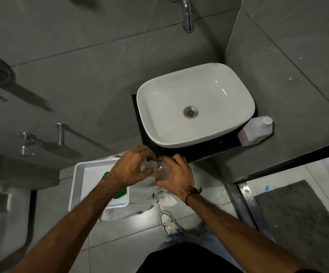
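Note:
Both of my hands hold one small clear bottle (160,170) in front of the white basin (195,105). My right hand (177,178) grips the bottle's body. At the bottle's top end, my left hand (132,166) has its fingers curled round the cap or nozzle, which stays mostly hidden. Below my hands on the floor lies a white tray (81,174) with a green item (120,192) in it, and a grey-white cloth (163,198) sits beside it.
A chrome tap (188,18) juts from the grey tiled wall above the basin. A white plastic bottle (256,131) stands on the dark counter right of the basin. A toilet (0,213) is at left, a grey mat (301,219) at right, my shoe (169,223) below.

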